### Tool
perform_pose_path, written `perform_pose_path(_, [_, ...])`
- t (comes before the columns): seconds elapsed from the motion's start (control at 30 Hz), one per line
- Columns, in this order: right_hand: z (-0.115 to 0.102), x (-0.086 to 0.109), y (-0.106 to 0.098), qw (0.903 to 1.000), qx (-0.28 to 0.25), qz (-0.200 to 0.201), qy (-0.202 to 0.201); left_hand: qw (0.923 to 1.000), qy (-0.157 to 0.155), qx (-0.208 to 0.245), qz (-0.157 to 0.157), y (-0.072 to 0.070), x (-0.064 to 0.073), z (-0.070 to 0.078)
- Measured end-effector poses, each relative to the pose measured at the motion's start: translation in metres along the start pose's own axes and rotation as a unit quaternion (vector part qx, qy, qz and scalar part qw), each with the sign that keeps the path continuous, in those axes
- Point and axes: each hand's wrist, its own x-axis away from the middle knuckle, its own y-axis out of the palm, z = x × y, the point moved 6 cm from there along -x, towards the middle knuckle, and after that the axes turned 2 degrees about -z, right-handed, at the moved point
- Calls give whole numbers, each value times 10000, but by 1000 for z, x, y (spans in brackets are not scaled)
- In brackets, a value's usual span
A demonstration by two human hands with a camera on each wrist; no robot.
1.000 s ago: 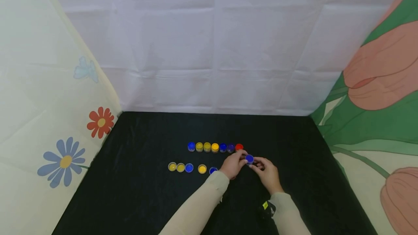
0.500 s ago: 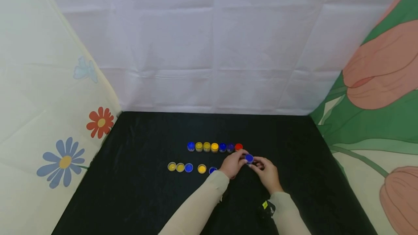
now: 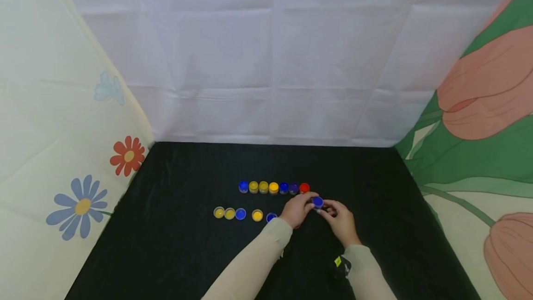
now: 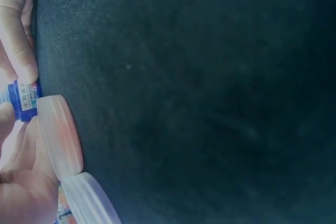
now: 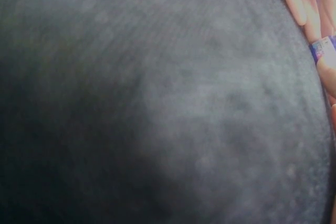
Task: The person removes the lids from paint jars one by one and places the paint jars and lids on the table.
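Note:
Between both hands is a small blue paint jar [image 3: 318, 203], held just above or on the black table; which of these I cannot tell. My left hand [image 3: 297, 209] grips it from the left and my right hand [image 3: 342, 224] pinches it from the right. Its printed label [image 4: 28, 96] shows in the left wrist view, and a label corner [image 5: 321, 50] in the right wrist view. A row of open-looking jars, ending in a red paint jar [image 3: 305, 188], stands behind the left hand. A translucent reddish lid [image 4: 61, 137] lies close by the left hand.
Left of the hands lies a front row of round lids with paint in them: a yellow lid [image 3: 219, 212], a blue lid [image 3: 240, 214] and an orange-yellow lid [image 3: 257, 215] among them. A dark blue lid [image 3: 271, 217] is partly behind the left sleeve. White cloth [image 3: 266, 82] hangs behind the table.

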Motion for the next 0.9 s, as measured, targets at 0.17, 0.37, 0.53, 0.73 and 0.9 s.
perform_pose_path(0.17, [0, 0, 0, 10000, -20, 22, -29, 9993, -183, 332, -12, 2, 0, -3])
perform_pose_path(0.37, [0, 0, 1, 9999, -65, 56, -89, 9974, -341, 635, -13, 3, -2, -8])
perform_pose_path(0.53, [-1, 0, 0, 9998, -86, 99, -139, 9970, -357, 693, 39, 4, -1, -9])
perform_pose_path(0.73, [0, 0, -2, 9996, -61, 177, -193, 9984, -240, 510, 41, 5, -3, -9])
perform_pose_path(0.9, [1, -1, 0, 9997, -113, 130, -176, 9998, 122, 127, 99, -2, -5, -4])
